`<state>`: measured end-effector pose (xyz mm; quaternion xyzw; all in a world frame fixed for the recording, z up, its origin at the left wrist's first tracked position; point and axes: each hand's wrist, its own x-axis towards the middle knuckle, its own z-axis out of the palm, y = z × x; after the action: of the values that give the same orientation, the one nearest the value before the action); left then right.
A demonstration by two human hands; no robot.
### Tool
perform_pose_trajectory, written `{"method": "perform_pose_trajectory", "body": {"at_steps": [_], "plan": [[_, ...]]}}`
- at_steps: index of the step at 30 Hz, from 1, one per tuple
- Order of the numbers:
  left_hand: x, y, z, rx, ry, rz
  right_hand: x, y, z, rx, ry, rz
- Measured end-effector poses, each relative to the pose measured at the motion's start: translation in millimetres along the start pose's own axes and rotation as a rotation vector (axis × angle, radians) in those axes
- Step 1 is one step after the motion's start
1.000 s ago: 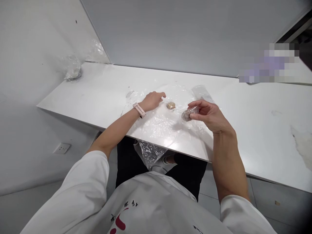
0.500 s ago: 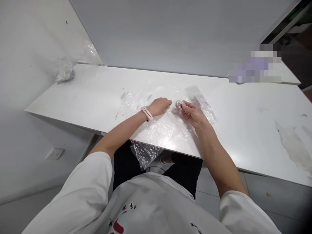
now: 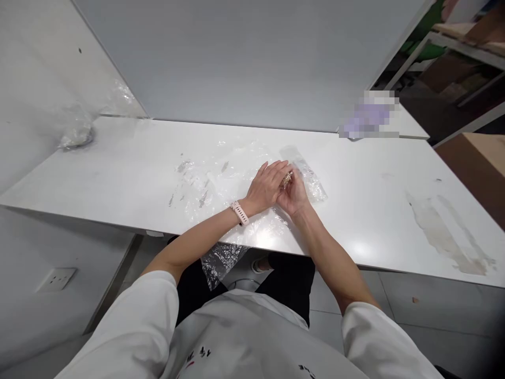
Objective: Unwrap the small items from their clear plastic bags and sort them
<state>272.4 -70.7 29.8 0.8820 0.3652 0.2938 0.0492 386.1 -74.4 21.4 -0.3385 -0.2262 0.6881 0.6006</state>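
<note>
Left hand: your left hand point(image 3: 267, 185) lies knuckles-up with the fingers stretched over the small brown piece point(image 3: 287, 178); its grip looks loose, pressing on the piece more than clasping it.
Right hand: your right hand point(image 3: 294, 196) comes in from beneath and its grip is clenched on that same piece, both hands touching at the fingertips.
The piece: small, brownish, only a sliver shows between your fingers, just above the plastic wrap point(image 3: 221, 181); what it is cannot be told.
Wrap: a clear, crumpled sheet spread on the tabletop point(image 3: 118, 179), its near edge hanging over the front rim toward your lap.
Nearby: a clear plastic bag point(image 3: 305, 171) lies just beyond your right hand; a wad of film point(image 3: 77, 134) sits well apart in the far left corner.
Wrist: a pale pink watch point(image 3: 240, 212) on your left arm.
Doing it well: judged from this, keep the piece low over the sheet, hold it steady with one hand, and work the film smooth and snug with the other so no loose folds bunch up.
</note>
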Motion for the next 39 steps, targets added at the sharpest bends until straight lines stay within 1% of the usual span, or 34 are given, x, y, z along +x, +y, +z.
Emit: {"method": "perform_pose_trajectory", "body": {"at_steps": [3, 5, 9, 13, 16, 17, 19, 22, 23, 25, 27, 30, 32, 34, 36, 37, 38, 39], "plan": [[-0.6, 8.0, -1.8, 0.101, -0.093, -0.063, -5.6, -3.9, 2.0, -0.148, -0.089, -0.011], [0.4, 11.6, -5.1, 0.111, -0.118, -0.070, -7.3, -5.4, 3.3, -0.226, -0.101, -0.037], [5.3, 20.9, -8.2, 0.073, -0.095, -0.086, -5.8, -5.7, 2.3, -0.333, -0.085, -0.103], [7.3, 35.7, -8.8, 0.068, -0.037, -0.130, -2.3, -8.0, -4.0, -0.285, -0.039, -0.156], [-8.4, 43.0, -11.4, 0.025, -0.048, -0.193, 1.2, -18.6, -11.8, -0.213, -0.013, -0.172], [-18.9, 42.8, -12.6, -0.001, -0.079, -0.215, 2.6, -24.5, -15.6, -0.188, 0.007, -0.189], [-46.4, 36.7, -15.3, -0.048, -0.192, -0.244, 5.1, -39.6, -25.1, -0.129, 0.061, -0.233], [-90.6, 14.6, -23.3, -0.070, -0.412, -0.221, 5.5, -65.0, -42.9, -0.044, 0.108, -0.290], [-102.3, 4.8, -28.0, -0.063, -0.461, -0.202, 4.4, -72.6, -48.8, -0.024, 0.106, -0.303], [-117.7, -16.5, -40.9, -0.044, -0.510, -0.164, 1.1, -85.1, -59.2, 0.015, 0.089, -0.332], [-124.4, -39.1, -56.9, -0.025, -0.524, -0.155, -2.0, -93.5, -67.0, 0.054, 0.080, -0.363], [-128.9, -79.7, -82.0, 0.016, -0.550, -0.194, -2.2, -100.9, -75.9, 0.079, 0.127, -0.400], [-133.3, -114.8, -99.1, 0.050, -0.550, -0.219, 0.6, -104.5, -83.1, 0.043, 0.194, -0.419], [-137.4, -154.9, -117.9, 0.083, -0.531, -0.237, 3.9, -107.8, -92.9, 0.022, 0.273, -0.443], [-136.4, -192.1, -138.5, 0.124, -0.503, -0.300, 6.5, -111.3, -104.8, 0.062, 0.357, -0.450], [-132.4, -205.7, -148.2, 0.158, -0.489, -0.352, 7.6, -113.1, -111.3, 0.097, 0.401, -0.441], [-125.4, -213.8, -156.2, 0.212, -0.452, -0.411, 8.8, -115.1, -117.8, 0.131, 0.445, -0.423], [-115.7, -215.1, -161.5, 0.264, -0.394, -0.454, 10.3, -117.3, -124.3, 0.160, 0.494, -0.397]]}}
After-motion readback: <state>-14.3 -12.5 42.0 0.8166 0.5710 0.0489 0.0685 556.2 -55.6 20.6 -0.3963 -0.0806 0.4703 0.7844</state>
